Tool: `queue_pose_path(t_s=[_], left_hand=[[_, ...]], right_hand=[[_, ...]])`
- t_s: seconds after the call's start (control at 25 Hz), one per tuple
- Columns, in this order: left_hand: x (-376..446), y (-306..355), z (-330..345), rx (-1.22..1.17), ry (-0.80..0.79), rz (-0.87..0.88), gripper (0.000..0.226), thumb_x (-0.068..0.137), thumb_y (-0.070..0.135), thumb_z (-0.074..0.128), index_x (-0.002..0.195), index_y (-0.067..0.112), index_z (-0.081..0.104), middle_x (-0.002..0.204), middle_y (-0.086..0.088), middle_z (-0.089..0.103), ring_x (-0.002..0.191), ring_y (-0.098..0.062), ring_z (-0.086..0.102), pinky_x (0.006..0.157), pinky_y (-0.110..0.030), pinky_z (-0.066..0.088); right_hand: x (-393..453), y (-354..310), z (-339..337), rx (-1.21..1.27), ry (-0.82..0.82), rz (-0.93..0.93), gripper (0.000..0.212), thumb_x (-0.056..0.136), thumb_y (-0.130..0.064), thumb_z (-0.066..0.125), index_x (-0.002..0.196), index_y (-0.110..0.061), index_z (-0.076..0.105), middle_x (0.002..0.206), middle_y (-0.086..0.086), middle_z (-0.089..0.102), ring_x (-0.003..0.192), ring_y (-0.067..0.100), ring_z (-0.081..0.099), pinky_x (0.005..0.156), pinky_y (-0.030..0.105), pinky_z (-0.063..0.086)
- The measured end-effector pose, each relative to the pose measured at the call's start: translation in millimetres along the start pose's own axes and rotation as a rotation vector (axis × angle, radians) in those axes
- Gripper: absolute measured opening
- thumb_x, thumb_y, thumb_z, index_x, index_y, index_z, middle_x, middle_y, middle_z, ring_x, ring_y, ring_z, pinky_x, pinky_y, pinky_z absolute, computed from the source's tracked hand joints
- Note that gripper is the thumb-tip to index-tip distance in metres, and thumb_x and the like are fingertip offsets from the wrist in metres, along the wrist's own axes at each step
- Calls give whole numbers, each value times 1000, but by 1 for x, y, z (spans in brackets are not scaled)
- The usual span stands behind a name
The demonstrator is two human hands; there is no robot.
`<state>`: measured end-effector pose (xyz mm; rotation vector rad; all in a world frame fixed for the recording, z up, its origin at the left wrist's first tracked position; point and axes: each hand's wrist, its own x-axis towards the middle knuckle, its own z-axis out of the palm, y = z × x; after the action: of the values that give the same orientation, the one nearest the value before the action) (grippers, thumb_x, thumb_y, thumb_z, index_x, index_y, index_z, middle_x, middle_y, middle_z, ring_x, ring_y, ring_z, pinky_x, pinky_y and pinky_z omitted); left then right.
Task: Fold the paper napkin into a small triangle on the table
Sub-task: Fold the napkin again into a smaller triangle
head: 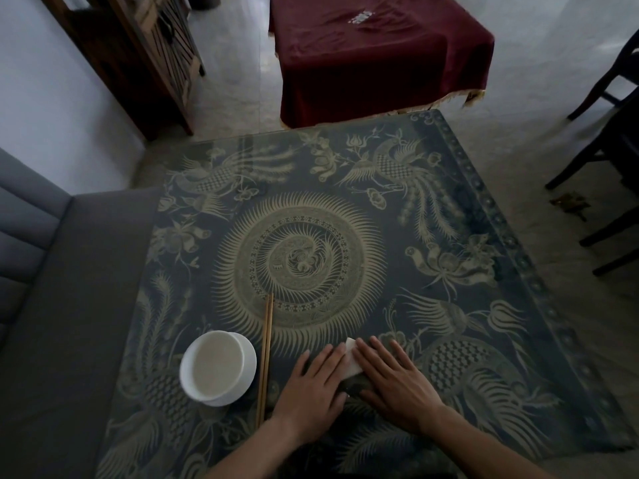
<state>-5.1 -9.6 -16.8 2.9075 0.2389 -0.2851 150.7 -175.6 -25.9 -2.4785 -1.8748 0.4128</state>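
Observation:
A small white paper napkin (352,361) lies folded on the patterned table (345,236) near its front edge. Both hands lie flat on it with fingers stretched out. My left hand (314,385) covers its left part and my right hand (394,378) covers its right part. Only a narrow white strip shows between the two hands, with one corner poking out beyond the fingertips. The napkin's full shape is hidden under the palms.
A white bowl (218,366) on a saucer stands left of my hands. A pair of chopsticks (265,354) lies between bowl and hands. A grey sofa (69,288) borders the table's left side. A red-draped table (373,57) stands beyond, dark chairs (608,160) at right.

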Motion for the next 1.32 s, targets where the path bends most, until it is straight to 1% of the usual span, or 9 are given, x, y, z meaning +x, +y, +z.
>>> queue_pose_path(t_s=[0.12, 0.2, 0.32, 0.44, 0.64, 0.76, 0.96, 1.16, 1.32], left_hand=[[14, 5, 1, 56, -52, 4, 70, 95, 49, 38, 153, 13, 24, 161, -1, 15, 146, -21, 18, 115, -54, 14], [8, 4, 4, 86, -63, 28, 71, 95, 50, 38, 153, 12, 23, 161, -2, 14, 147, -22, 17, 110, -51, 10], [-15, -4, 10, 115, -85, 74, 71, 92, 53, 43, 150, 13, 34, 159, -2, 25, 145, -23, 24, 107, -51, 15], [-37, -9, 15, 131, -89, 89, 73, 88, 55, 48, 148, 15, 38, 158, -1, 28, 143, -22, 29, 105, -51, 19], [-34, -4, 12, 40, -3, 37, 62, 93, 47, 47, 146, 16, 42, 155, 0, 37, 142, -19, 31, 108, -46, 22], [-19, 5, 9, -12, 32, 24, 62, 95, 44, 46, 148, 12, 38, 156, -4, 33, 145, -20, 24, 111, -46, 20], [5, 26, 10, 90, -44, 64, 70, 95, 52, 40, 148, 7, 35, 157, -7, 28, 145, -21, 22, 109, -47, 15], [-4, 21, 13, 107, -48, 22, 67, 93, 51, 40, 148, 12, 38, 156, -4, 32, 144, -19, 24, 107, -48, 17], [-24, 6, 19, 90, -41, 49, 70, 91, 52, 45, 148, 13, 36, 157, -3, 28, 144, -19, 21, 107, -49, 18]], right_hand=[[-1, 1, 1, -11, -5, -2, 70, 99, -56, 35, 153, -14, 19, 160, 3, 16, 146, 26, 13, 110, 47, 11], [0, 1, 3, -8, 0, 0, 71, 99, -57, 34, 153, -14, 18, 160, 3, 15, 146, 26, 13, 110, 47, 10], [0, 2, 5, -25, -4, -2, 72, 98, -57, 35, 153, -14, 20, 160, 4, 17, 145, 26, 15, 110, 48, 11], [-1, 3, 8, -20, -5, -2, 72, 98, -58, 33, 154, -15, 18, 160, 3, 17, 146, 25, 14, 110, 48, 10], [-3, 3, 6, -34, 21, 7, 74, 98, -59, 33, 154, -14, 15, 162, 5, 12, 147, 26, 9, 111, 50, 10], [-12, -3, 10, -9, 57, 45, 75, 98, -57, 35, 154, -11, 16, 162, 8, 10, 148, 24, 6, 113, 51, 10], [-25, -12, 18, -7, 35, 63, 71, 97, -54, 40, 151, -10, 24, 158, 9, 24, 146, 23, 16, 111, 49, 15], [-29, -6, 17, -14, 42, 81, 68, 98, -56, 35, 150, -12, 31, 157, 7, 26, 145, 23, 18, 110, 50, 15], [-43, 12, 16, 10, 53, 164, 65, 98, -52, 34, 151, -15, 27, 158, 2, 25, 146, 19, 12, 111, 53, 15]])
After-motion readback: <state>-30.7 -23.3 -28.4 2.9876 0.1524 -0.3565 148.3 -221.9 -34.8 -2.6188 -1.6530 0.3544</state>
